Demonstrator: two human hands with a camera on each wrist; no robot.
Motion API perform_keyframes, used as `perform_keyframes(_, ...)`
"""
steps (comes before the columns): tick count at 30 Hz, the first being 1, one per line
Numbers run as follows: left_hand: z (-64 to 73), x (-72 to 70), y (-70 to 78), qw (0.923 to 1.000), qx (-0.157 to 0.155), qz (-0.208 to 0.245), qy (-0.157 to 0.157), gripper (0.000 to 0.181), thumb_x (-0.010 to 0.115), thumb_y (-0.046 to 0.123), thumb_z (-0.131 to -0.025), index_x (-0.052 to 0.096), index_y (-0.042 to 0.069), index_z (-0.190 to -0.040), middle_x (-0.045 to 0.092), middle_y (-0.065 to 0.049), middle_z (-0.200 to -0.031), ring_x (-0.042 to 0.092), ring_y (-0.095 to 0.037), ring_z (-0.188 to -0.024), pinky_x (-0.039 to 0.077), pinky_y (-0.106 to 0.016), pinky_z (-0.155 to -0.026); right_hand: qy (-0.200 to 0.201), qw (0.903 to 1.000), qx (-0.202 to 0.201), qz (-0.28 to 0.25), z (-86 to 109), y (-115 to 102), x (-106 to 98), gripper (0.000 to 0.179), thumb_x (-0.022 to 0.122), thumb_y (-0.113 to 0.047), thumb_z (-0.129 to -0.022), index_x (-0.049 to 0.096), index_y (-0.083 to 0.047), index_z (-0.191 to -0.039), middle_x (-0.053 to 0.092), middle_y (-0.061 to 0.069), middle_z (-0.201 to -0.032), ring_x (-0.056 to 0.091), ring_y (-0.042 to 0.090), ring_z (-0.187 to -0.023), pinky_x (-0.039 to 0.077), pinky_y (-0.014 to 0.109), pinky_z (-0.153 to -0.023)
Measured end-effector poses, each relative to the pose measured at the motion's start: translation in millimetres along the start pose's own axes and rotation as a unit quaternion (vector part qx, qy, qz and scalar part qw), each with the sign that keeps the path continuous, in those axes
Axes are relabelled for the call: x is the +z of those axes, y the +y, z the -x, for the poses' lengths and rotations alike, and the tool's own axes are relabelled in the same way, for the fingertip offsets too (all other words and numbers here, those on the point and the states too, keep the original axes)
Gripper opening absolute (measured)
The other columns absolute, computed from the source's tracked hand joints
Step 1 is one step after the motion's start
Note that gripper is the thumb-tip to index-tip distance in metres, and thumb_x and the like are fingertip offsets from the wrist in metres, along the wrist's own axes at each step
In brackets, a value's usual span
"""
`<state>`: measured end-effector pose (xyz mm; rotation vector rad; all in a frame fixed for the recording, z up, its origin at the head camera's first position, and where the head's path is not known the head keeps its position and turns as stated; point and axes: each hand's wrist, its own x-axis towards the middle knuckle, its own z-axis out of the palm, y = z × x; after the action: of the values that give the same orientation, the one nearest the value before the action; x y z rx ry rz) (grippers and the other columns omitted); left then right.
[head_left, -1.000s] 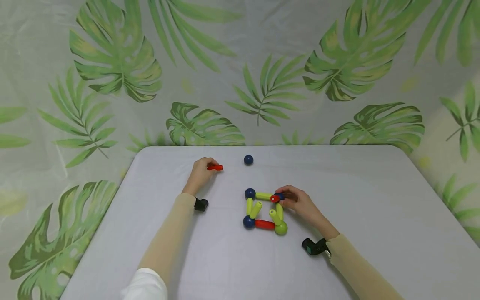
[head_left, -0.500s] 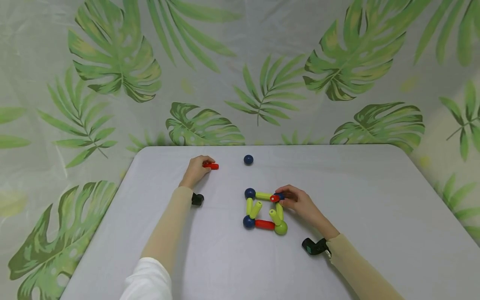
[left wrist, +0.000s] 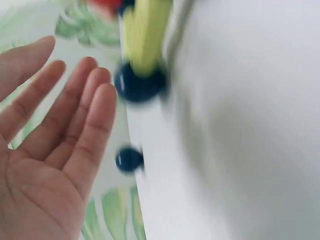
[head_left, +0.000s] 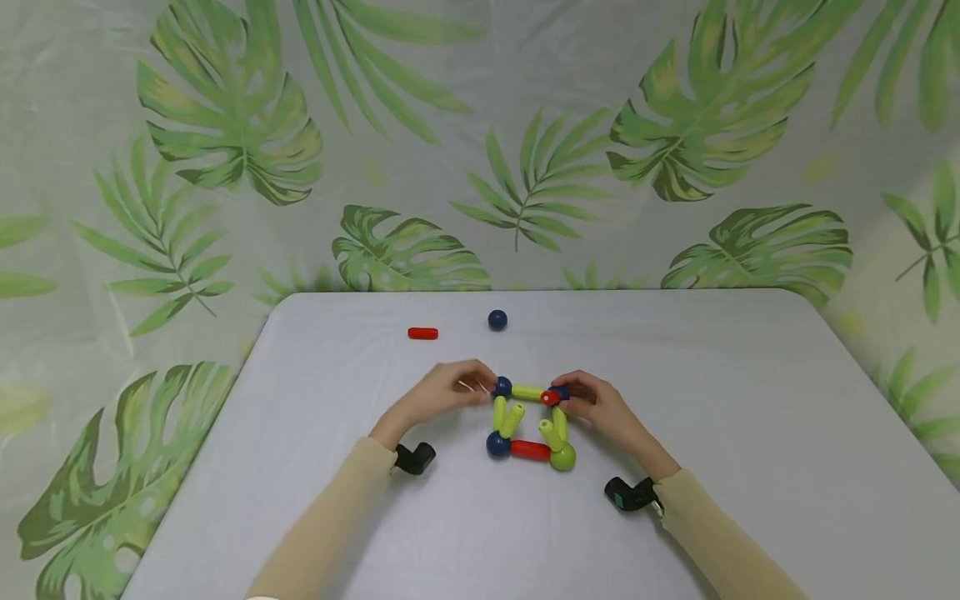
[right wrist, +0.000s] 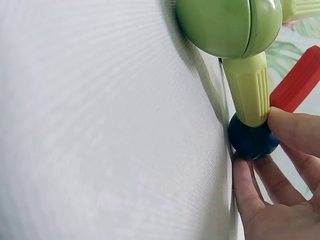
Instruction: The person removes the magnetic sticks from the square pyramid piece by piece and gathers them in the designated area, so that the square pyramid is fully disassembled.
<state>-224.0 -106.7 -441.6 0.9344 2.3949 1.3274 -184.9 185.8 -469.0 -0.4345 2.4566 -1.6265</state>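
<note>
Off the loose red stick [head_left: 423,333] and over to the frame [head_left: 499,414] has come the left hand [head_left: 447,390], moving right and nearer since half a second ago; the stick lies where the hand left it. The right hand [head_left: 602,406] has held its place. Both hands are thus at the frame now, which suggests attention has turned from placing the loose stick to the frame's far side.

At the near side, a red bar [head_left: 530,450] joins the near blue ball [head_left: 498,444] on the left to the green ball [head_left: 562,456] on the right. From each slants up a yellow stick, the left one [head_left: 512,421] and the right one [head_left: 551,434], top ends free.

Farther on, the left hand is open, its fingertips just beside the far left ball [head_left: 503,387]; whether they touch, I cannot tell. A yellow bar [head_left: 528,392] runs right from that ball to the far right ball [right wrist: 253,137], which the right hand grips between thumb and fingers. Another red stick [right wrist: 300,80] rises from it.

Beyond, the loose red stick lies far left, a loose blue ball [head_left: 497,320] to its right.
</note>
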Motion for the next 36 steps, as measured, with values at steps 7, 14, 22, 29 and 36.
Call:
perform_keyframes(7, 14.1, 44.3, 28.9, 0.9999, 0.010, -0.001, -0.002, 0.033, 0.074, 0.005, -0.083, 0.054, 0.004, -0.110, 0.061, -0.004, -0.104, 0.059, -0.018, -0.093, 0.051, -0.028, -0.081, 0.000, 1.0000, -0.006, 0.003, 3.1, -9, 0, 0.029, 0.062, -0.003, -0.092, 0.058, 0.004, -0.119, 0.057, 0.023, -0.120, 0.054, 0.039, -0.111, 0.045, 0.046, -0.092)
perform_keyframes(14, 17.3, 65.5, 32.2, 0.9929, 0.039, -0.101, 0.048, 0.040, 0.076, 0.000, -0.080, 0.049, 0.008, -0.108, 0.055, 0.000, -0.097, 0.056, -0.012, -0.085, 0.050, -0.022, -0.075, 0.005, 0.9999, -0.004, -0.008, -1.9, 11, 0, 0.029, 0.064, -0.009, -0.091, 0.060, -0.002, -0.119, 0.059, 0.018, -0.121, 0.055, 0.035, -0.111, 0.046, 0.044, -0.091)
perform_keyframes(22, 19.8, 70.7, 32.7, 0.9830, 0.060, -0.148, 0.090, 0.041, 0.071, -0.004, -0.081, 0.052, 0.011, -0.114, 0.056, 0.000, -0.103, 0.056, -0.012, -0.088, 0.049, -0.021, -0.077, 0.004, 0.9999, -0.010, -0.001, -2.3, 11, 0, 0.028, 0.064, -0.007, -0.091, 0.060, -0.001, -0.119, 0.058, 0.018, -0.121, 0.055, 0.036, -0.112, 0.046, 0.042, -0.093)
perform_keyframes(29, 17.0, 46.2, 22.7, 0.9820, 0.054, -0.105, 0.147, 0.033, 0.068, -0.008, -0.082, 0.061, 0.007, -0.111, 0.060, -0.002, -0.104, 0.059, -0.014, -0.090, 0.051, -0.024, -0.079, -0.007, 0.9999, -0.009, -0.006, -3.0, 10, 1, 0.030, 0.064, -0.006, -0.091, 0.059, -0.002, -0.120, 0.057, 0.017, -0.122, 0.054, 0.035, -0.114, 0.044, 0.046, -0.095)
perform_keyframes(36, 13.3, -8.3, -18.6, 0.9698, -0.020, -0.103, 0.220, 0.022, 0.068, -0.012, -0.080, 0.066, 0.001, -0.096, 0.064, -0.010, -0.099, 0.062, -0.022, -0.092, 0.052, -0.031, -0.081, -0.003, 1.0000, -0.004, -0.005, -1.8, 10, 1, 0.029, 0.064, -0.006, -0.091, 0.060, -0.003, -0.119, 0.058, 0.017, -0.122, 0.054, 0.035, -0.114, 0.045, 0.046, -0.094)
